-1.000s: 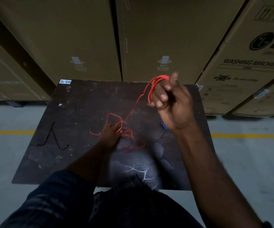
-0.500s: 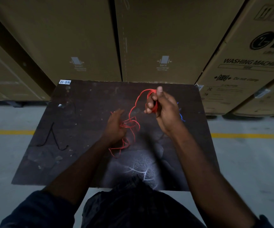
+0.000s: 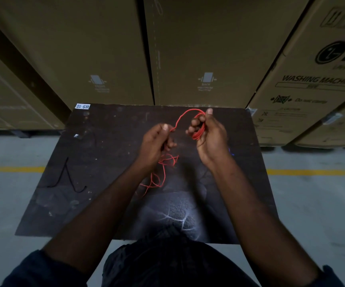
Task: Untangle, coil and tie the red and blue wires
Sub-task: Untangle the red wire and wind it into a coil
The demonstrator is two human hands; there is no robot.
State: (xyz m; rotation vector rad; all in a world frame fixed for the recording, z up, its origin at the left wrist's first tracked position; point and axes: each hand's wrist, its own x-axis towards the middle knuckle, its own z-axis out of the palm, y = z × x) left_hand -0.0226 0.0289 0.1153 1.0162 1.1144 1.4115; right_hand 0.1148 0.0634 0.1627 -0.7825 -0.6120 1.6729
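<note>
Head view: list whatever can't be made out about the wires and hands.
All in the head view:
- Blue wire: only a speck shows, the rest hidden behind the right hand.
- Red wire: the coil's turns can't be counted, the right hand covers them.
- Red wire's loose tangle below the left hand: too dim and fine to tell knots.
- Black strand on the table: too dark to identify.

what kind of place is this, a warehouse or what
Most likely a warehouse or appliance storeroom: tall brown cardboard cartons behind, one printed WASHING MACHINE, a grey concrete floor with a yellow painted line, and a dark worn work table tagged WS-10.
</note>
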